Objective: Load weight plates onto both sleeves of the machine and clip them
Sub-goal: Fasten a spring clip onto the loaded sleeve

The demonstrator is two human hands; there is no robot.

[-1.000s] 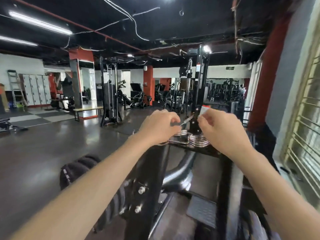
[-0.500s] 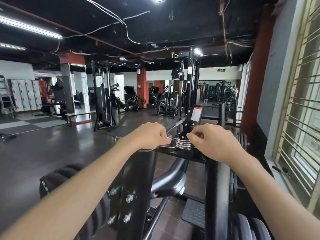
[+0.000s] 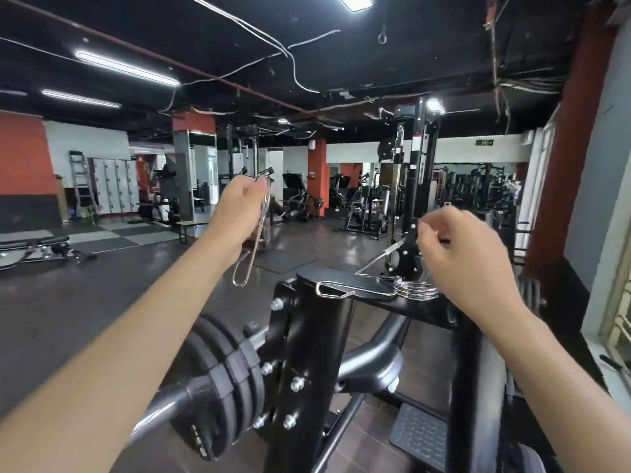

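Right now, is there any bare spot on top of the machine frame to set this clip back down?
Yes: the frame top is bare between the handle loop of the spring clip lying there and its coil. The right end is crowded by that coil, with the right hand over it. The left hand holds the other clip clear, left of the frame.

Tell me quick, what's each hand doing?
Left hand: fingers grip a shiny metal spring clip, lifted up.
Right hand: fingers loosely curled, holding nothing I can see.
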